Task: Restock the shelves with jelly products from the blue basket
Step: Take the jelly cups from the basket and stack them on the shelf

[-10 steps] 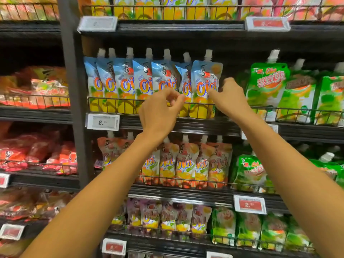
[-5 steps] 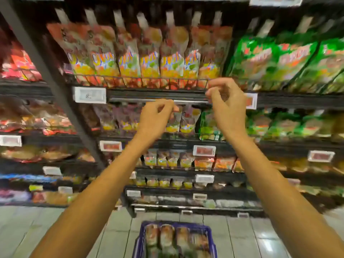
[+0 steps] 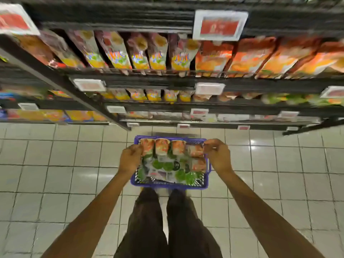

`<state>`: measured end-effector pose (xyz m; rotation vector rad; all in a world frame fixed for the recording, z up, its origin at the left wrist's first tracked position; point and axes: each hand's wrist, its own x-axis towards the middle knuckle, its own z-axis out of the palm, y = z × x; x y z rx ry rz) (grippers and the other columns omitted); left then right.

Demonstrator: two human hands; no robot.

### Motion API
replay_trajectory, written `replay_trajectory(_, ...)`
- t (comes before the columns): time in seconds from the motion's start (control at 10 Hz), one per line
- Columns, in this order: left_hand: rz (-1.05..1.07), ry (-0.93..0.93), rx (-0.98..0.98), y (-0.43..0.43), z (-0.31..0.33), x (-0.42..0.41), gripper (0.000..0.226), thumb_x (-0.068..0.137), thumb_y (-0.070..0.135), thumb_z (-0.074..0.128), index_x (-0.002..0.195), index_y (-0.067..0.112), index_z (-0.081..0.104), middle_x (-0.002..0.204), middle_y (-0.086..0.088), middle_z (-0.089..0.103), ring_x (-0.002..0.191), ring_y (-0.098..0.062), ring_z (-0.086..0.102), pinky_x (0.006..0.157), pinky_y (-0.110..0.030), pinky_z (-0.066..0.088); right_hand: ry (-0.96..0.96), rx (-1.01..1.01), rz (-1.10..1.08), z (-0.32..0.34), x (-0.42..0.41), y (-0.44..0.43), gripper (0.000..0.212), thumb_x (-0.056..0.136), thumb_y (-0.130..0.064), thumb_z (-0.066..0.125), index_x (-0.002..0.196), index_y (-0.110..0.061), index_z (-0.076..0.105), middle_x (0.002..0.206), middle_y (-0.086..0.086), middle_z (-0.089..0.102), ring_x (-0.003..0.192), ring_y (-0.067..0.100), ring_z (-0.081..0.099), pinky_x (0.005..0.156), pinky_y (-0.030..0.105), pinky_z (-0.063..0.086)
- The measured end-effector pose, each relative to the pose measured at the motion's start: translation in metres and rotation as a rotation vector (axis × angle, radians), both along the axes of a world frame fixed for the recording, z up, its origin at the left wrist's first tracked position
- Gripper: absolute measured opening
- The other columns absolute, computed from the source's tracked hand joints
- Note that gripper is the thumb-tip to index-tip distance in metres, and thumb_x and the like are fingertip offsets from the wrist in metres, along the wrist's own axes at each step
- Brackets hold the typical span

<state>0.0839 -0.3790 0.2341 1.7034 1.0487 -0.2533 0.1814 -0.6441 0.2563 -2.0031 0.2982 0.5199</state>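
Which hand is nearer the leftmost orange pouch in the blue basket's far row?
Left. The left hand is right against that orange pouch at the basket's left side; the right hand is across the basket at its right rim.

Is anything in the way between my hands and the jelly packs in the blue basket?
Nothing visible. The basket is open on top, and the left hand and right hand are right at the orange jelly packs along its far edge.
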Motion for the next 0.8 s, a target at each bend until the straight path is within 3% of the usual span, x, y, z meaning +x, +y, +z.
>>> replay_trajectory(0.1, 0.131, 0.124, -0.089, 0.002, -0.075, -0.025, 0.018, 0.097, 0.006, 0.054, 0.081, 0.004, 0.062, 0.062, -0.003, 0.063, 0.047, -0.006, 0.056, 0.047, -0.017, 0.046, 0.147, -0.049, -0.107, -0.077, -0.018, -0.018, 0.015, 0.085, 0.009, 0.062, 0.087, -0.004, 0.069, 0.075, 0.000, 0.066, 0.059, -0.008, 0.062, 0.059, 0.009, 0.048)
replay_trajectory(0.2, 0.151, 0.299, -0.099, 0.010, -0.153, -0.037, 0.020, 0.095, 0.014, 0.056, 0.077, 0.011, 0.062, 0.075, -0.011, 0.061, 0.060, -0.019, 0.056, 0.054, -0.023, 0.047, 0.332, -0.081, -0.154, -0.159, -0.022, -0.036, 0.013, 0.088, -0.002, 0.060, 0.089, -0.011, 0.070, 0.070, -0.009, 0.071, 0.061, 0.000, 0.065, 0.061, 0.020, 0.053)
replay_trajectory(0.3, 0.145, 0.414, -0.078, 0.023, -0.226, -0.046, 0.026, 0.094, 0.013, 0.057, 0.069, 0.013, 0.056, 0.064, -0.007, 0.055, 0.049, -0.015, 0.051, 0.035, -0.013, 0.037, 0.413, -0.113, -0.201, -0.238, -0.028, -0.049, 0.015, 0.092, -0.010, 0.059, 0.102, -0.007, 0.070, 0.080, -0.004, 0.071, 0.064, 0.001, 0.067, 0.058, 0.017, 0.053)
replay_trajectory(0.4, 0.026, 0.514, 0.056, 0.044, -0.307, -0.057, 0.030, 0.092, 0.011, 0.061, 0.063, 0.015, 0.054, 0.055, -0.005, 0.059, 0.053, -0.021, 0.054, 0.050, -0.021, 0.050, 0.300, -0.273, -0.208, -0.308, -0.035, -0.059, 0.016, 0.093, -0.012, 0.060, 0.105, -0.008, 0.068, 0.096, 0.009, 0.071, 0.078, 0.019, 0.065, 0.065, 0.016, 0.051)
replay_trajectory(0.5, 0.014, 0.553, 0.219, 0.056, -0.346, -0.055, 0.022, 0.084, 0.012, 0.073, 0.073, -0.001, 0.059, 0.083, -0.032, 0.066, 0.079, -0.044, 0.066, 0.074, -0.050, 0.055, 0.172, -0.341, -0.206, -0.361, -0.034, -0.063, 0.022, 0.092, -0.025, 0.067, 0.103, -0.007, 0.061, 0.085, 0.002, 0.058, 0.069, 0.017, 0.053, 0.050, 0.011, 0.039)
replay_trajectory(0.6, 0.063, 0.578, 0.341, 0.065, -0.379, -0.055, 0.044, 0.070, 0.020, 0.085, 0.098, -0.007, 0.066, 0.101, -0.033, 0.066, 0.096, -0.047, 0.065, 0.084, -0.055, 0.054, 0.188, -0.362, -0.243, -0.402, -0.031, -0.066, 0.046, 0.089, -0.034, 0.070, 0.122, -0.007, 0.051, 0.097, 0.002, 0.054, 0.084, 0.020, 0.053, 0.066, 0.024, 0.038)
replay_trajectory(0.7, 0.059, 0.664, 0.370, 0.072, -0.399, -0.055, 0.057, 0.072, 0.033, 0.083, 0.118, 0.008, 0.059, 0.124, -0.027, 0.053, 0.114, -0.046, 0.051, 0.099, -0.048, 0.044, 0.266, -0.380, -0.293, -0.428, -0.029, -0.068, 0.049, 0.088, -0.040, 0.070, 0.118, -0.009, 0.049, 0.095, 0.004, 0.057, 0.084, 0.024, 0.055, 0.071, 0.029, 0.035)
replay_trajectory(0.8, 0.122, 0.596, 0.269, 0.079, -0.411, -0.053, 0.040, 0.077, 0.024, 0.081, 0.108, 0.005, 0.066, 0.109, -0.026, 0.067, 0.102, -0.043, 0.063, 0.092, -0.046, 0.052, 0.300, -0.431, -0.308, -0.434, -0.027, -0.073, 0.050, 0.082, -0.051, 0.072, 0.108, -0.013, 0.054, 0.087, 0.001, 0.059, 0.076, 0.024, 0.055, 0.068, 0.030, 0.037)
